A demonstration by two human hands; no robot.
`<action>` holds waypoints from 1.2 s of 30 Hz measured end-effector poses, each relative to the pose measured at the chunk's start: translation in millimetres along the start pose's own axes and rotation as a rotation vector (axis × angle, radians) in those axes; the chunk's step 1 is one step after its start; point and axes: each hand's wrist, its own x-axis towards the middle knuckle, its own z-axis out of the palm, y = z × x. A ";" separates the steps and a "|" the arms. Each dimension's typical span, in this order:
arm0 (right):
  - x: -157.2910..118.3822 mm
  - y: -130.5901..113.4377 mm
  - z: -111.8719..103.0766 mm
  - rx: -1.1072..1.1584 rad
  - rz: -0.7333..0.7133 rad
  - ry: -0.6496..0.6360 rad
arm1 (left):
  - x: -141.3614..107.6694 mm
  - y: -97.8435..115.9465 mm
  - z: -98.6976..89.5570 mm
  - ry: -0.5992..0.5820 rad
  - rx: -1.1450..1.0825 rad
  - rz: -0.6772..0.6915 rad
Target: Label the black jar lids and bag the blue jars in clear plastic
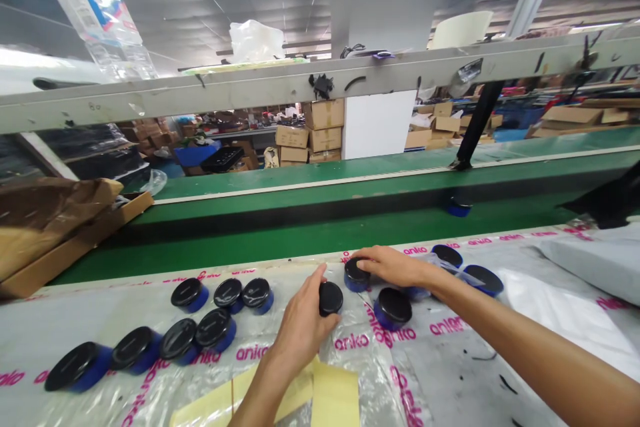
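My left hand (304,320) is curled around a small round blue container with a black top (331,299), thumb and fingers at its sides. To its right, the fingers of my right hand (387,264) rest on a similar round container (357,275), gripping it from the side and above. Just below that hand sits another round container (393,308). Several more of the same kind, such as one round container (217,330), stand in two rows left of my left hand. Two others, including a round container (483,279), lie beyond my right forearm, by some clear plastic.
The worktop has a plastic cover (280,340) printed "anko". Yellow paper strips (335,395) lie near my left wrist. Behind runs a green conveyor belt (310,240) with one blue container (459,207) on it. A cardboard tray (75,253) stands left; white sheets (565,320) lie right.
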 end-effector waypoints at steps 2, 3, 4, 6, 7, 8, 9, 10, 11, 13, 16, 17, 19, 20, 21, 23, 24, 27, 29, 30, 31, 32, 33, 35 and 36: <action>-1.9 0.5 1.7 -0.016 0.007 0.022 | -0.9 0.6 -0.4 -0.006 0.000 -0.009; -3.3 -0.3 2.6 -0.028 0.006 0.036 | -1.5 1.0 -0.9 -0.010 0.001 -0.009; -4.8 -1.7 3.0 -0.041 0.001 0.050 | -2.2 1.5 -1.5 -0.014 0.001 -0.008; -8.1 -6.9 2.2 -0.060 -0.036 0.064 | -3.5 2.5 -2.7 -0.026 0.000 0.002; -9.4 -10.5 1.2 -0.079 -0.076 0.054 | -3.9 2.8 -3.1 -0.031 -0.002 0.009; -10.2 -14.6 0.1 -0.114 -0.124 0.029 | -4.0 2.9 -3.4 -0.037 -0.003 0.019; -10.4 -18.9 -0.8 -0.174 -0.161 -0.005 | -3.9 2.7 -3.3 -0.042 -0.005 0.033; -9.9 -23.1 -1.0 -0.254 -0.171 -0.033 | -3.5 2.3 -3.1 -0.046 -0.006 0.047; -8.8 -27.2 -0.6 -0.342 -0.150 -0.044 | -3.1 1.7 -2.8 -0.046 -0.006 0.057; -6.0 -33.5 2.1 -0.489 -0.021 -0.004 | -2.2 -0.3 -2.1 -0.044 -0.002 0.055; -4.9 -37.0 5.7 -0.578 0.162 0.099 | -2.5 -4.6 -2.0 -0.033 0.002 0.041; -6.1 -36.5 5.5 -0.593 0.190 0.117 | -3.0 -6.4 -2.0 -0.024 0.000 0.051; -10.3 -33.6 2.8 -0.593 0.174 0.126 | -3.6 -10.2 -1.7 -0.004 -0.008 0.075; -12.6 -31.4 1.0 -0.573 0.123 0.107 | -3.6 -12.0 -1.2 0.001 -0.012 0.082; -14.6 -29.1 -0.4 -0.548 0.064 0.079 | -3.3 -13.6 -0.6 0.002 -0.016 0.084; -16.8 -24.9 -0.8 -0.504 -0.021 0.026 | -2.0 -15.6 0.8 -0.004 -0.026 0.077; -16.9 -23.5 0.3 -0.497 -0.025 0.019 | -1.3 -16.0 1.4 -0.008 -0.034 0.075; -15.0 -22.4 6.1 -0.528 0.081 0.074 | -0.6 -13.8 1.7 -0.009 -0.061 0.068; -14.4 -23.7 8.5 -0.539 0.131 0.094 | -1.8 -9.9 0.8 0.000 -0.066 0.058; -14.6 -24.6 8.7 -0.541 0.140 0.095 | -2.7 -7.5 0.4 0.009 -0.058 0.049; -15.0 -25.4 8.4 -0.539 0.138 0.091 | -3.6 -5.2 0.1 0.021 -0.043 0.036; -15.5 -26.0 7.7 -0.535 0.129 0.084 | -4.3 -3.1 0.1 0.035 -0.022 0.018; -15.7 -26.5 7.0 -0.529 0.117 0.076 | -4.5 -1.6 0.4 0.048 0.003 -0.002; -14.7 -26.9 6.4 -0.513 0.099 0.063 | -3.2 -0.5 1.6 0.070 0.039 -0.031; -13.4 -26.9 6.7 -0.504 0.099 0.063 | -1.7 -1.1 2.4 0.073 0.038 -0.021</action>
